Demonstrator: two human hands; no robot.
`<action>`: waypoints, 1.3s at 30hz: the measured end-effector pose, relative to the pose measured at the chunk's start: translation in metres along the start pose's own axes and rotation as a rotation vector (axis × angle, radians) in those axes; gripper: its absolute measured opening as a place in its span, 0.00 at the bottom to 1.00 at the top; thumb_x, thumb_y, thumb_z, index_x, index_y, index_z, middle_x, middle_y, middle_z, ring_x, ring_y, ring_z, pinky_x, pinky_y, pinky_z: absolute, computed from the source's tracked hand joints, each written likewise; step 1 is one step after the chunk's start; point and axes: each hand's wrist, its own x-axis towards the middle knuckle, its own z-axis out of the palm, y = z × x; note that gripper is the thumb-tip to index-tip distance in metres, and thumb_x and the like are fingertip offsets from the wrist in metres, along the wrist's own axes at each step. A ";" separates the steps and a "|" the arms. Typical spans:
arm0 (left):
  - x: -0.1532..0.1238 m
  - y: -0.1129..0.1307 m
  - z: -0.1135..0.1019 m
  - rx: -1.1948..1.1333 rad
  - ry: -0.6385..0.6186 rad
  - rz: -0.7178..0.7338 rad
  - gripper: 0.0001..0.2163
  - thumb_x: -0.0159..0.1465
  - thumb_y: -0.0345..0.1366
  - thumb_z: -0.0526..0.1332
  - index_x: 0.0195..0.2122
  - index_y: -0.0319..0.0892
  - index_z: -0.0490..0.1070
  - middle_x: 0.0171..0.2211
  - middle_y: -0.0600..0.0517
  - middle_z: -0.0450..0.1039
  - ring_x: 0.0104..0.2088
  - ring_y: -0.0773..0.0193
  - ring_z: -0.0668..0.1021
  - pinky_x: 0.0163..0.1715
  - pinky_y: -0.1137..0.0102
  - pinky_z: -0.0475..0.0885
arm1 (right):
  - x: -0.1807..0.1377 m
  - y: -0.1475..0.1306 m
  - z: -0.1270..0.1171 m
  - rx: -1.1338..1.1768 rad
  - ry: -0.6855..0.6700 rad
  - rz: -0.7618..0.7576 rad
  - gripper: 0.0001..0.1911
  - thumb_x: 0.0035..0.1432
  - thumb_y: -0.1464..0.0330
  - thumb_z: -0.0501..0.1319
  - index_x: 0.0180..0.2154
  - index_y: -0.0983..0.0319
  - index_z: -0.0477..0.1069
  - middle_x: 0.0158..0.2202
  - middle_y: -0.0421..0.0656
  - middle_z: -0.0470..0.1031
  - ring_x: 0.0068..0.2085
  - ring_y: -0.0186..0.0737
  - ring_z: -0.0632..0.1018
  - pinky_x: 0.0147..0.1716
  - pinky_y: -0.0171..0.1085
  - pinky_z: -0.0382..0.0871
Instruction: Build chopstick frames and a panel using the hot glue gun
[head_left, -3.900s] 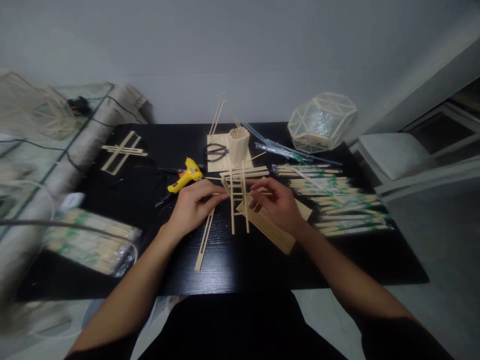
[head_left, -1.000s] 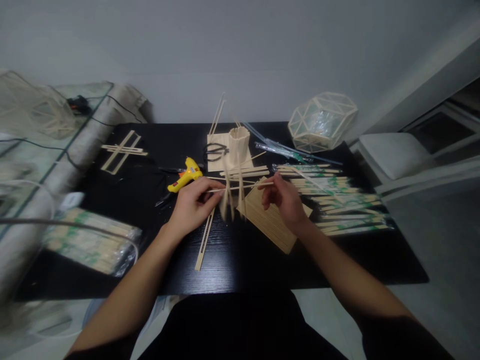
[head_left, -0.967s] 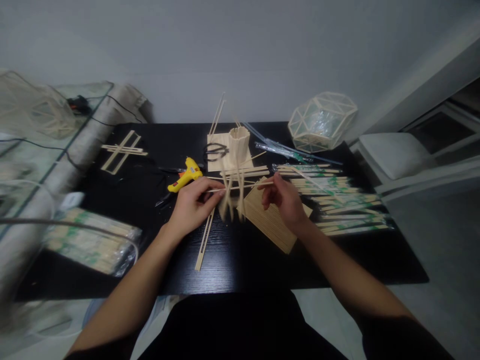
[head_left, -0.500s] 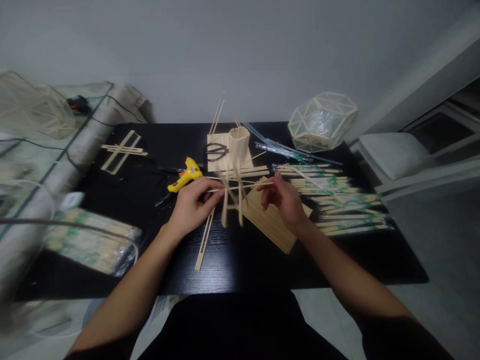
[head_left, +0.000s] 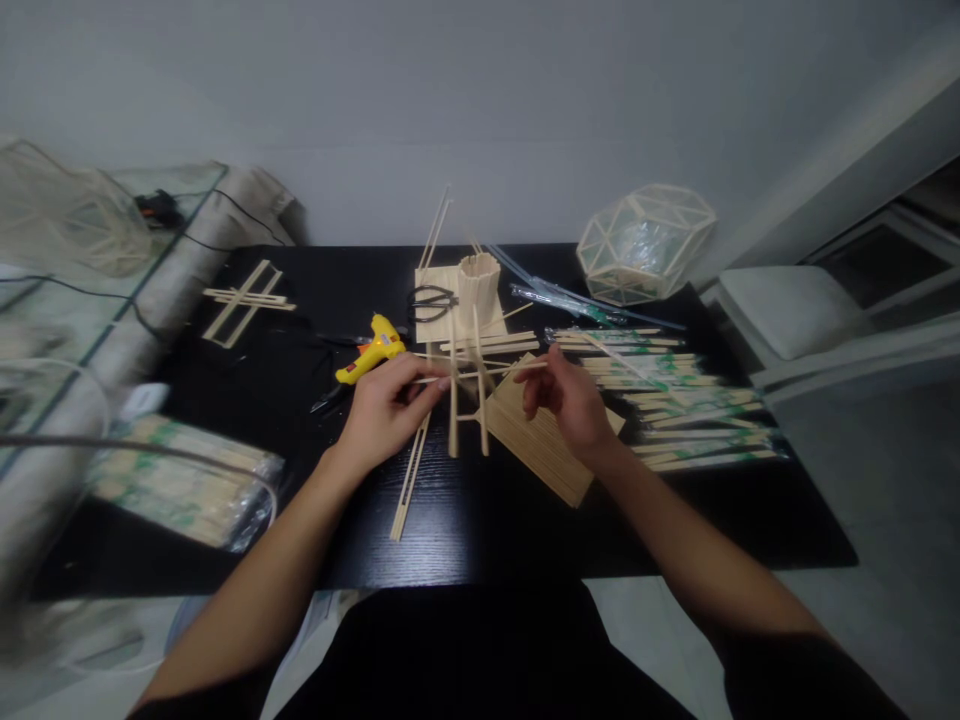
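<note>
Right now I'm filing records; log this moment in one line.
left hand: pinches thin stick | right hand: holds its other end | wooden frame: between hands, partly blurred | glue gun: near left hand

The stick (head_left: 517,369) and frame (head_left: 453,408) look matt wood. The glue gun (head_left: 381,344) looks plastic, the table (head_left: 480,535) glossy.

From where I'm standing, the person wears plain black: a broad, dark cloth garment (head_left: 480,660) fills six o'clock, its upper edge nearly straight and its sides sloping outward. Between seven and eight o'clock a matte black fabric left sleeve (head_left: 232,698) ends near the elbow; a matching black fabric right sleeve (head_left: 814,685) sits at four o'clock, wide at the hem. Beyond each, a bare forearm narrows toward the wrist. The left grip (head_left: 394,405) and right grip (head_left: 566,405) are bare, five-fingered hands, nails too small to judge.
</note>
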 end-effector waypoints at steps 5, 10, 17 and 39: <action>0.000 0.000 0.000 -0.001 0.007 0.003 0.07 0.72 0.41 0.66 0.44 0.45 0.81 0.33 0.52 0.79 0.29 0.66 0.74 0.31 0.69 0.68 | -0.001 -0.001 0.001 0.004 0.003 -0.004 0.35 0.59 0.35 0.62 0.28 0.61 0.79 0.18 0.39 0.72 0.20 0.33 0.71 0.22 0.35 0.66; 0.001 0.001 0.000 0.012 0.013 0.010 0.07 0.72 0.41 0.66 0.43 0.44 0.81 0.31 0.52 0.78 0.28 0.66 0.73 0.31 0.69 0.68 | -0.001 -0.001 0.001 -0.004 0.002 -0.001 0.35 0.59 0.34 0.62 0.28 0.61 0.79 0.18 0.39 0.71 0.20 0.34 0.71 0.21 0.35 0.66; 0.000 0.001 0.000 0.006 0.004 -0.001 0.07 0.72 0.40 0.65 0.43 0.44 0.81 0.36 0.50 0.81 0.33 0.64 0.78 0.34 0.69 0.71 | 0.000 0.002 0.000 -0.024 0.003 -0.039 0.35 0.61 0.35 0.60 0.29 0.61 0.78 0.19 0.39 0.72 0.20 0.33 0.72 0.21 0.35 0.66; 0.005 -0.009 0.001 0.098 0.086 -0.039 0.09 0.72 0.42 0.64 0.41 0.43 0.80 0.37 0.49 0.83 0.35 0.62 0.81 0.37 0.69 0.74 | 0.005 -0.032 0.014 -1.725 -0.009 -0.399 0.11 0.71 0.73 0.58 0.52 0.66 0.72 0.48 0.57 0.79 0.47 0.55 0.78 0.43 0.45 0.69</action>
